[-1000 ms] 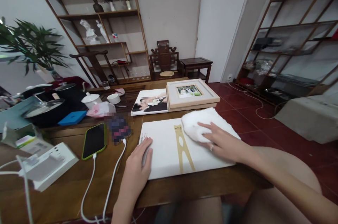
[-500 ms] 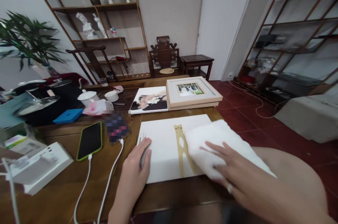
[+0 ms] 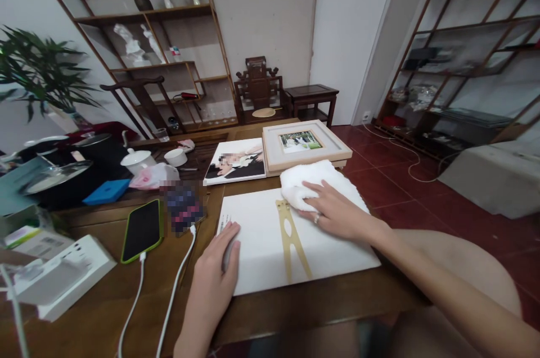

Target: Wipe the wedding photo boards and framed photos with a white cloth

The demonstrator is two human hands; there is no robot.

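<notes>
A white rectangular panel (image 3: 255, 245), seemingly the back of a picture frame, lies flat on the table. A gold-coloured easel leg (image 3: 291, 251) is fixed to its middle. My left hand (image 3: 216, 262) rests flat on the panel's left edge, fingers stretched out and thumb apart. Over the panel's upper right part, my right hand (image 3: 335, 212), a ring on one finger, presses on a bunched white cloth (image 3: 301, 177); its fingertips sink into the folds. The cloth covers the panel's far right corner.
Behind the panel lie a photo print (image 3: 240, 162) and a light wood picture frame (image 3: 274, 162). To the left are a green-cased phone (image 3: 142, 231), a second, blurred-out phone (image 3: 183, 206), charging cables (image 3: 172, 296), a power strip (image 3: 80, 273), a teapot (image 3: 138, 160) and pots (image 3: 63, 181).
My right hand has slid the cloth away from me and leftward, from the panel's right side to its far right part, uncovering the near right corner. My left hand stays put.
</notes>
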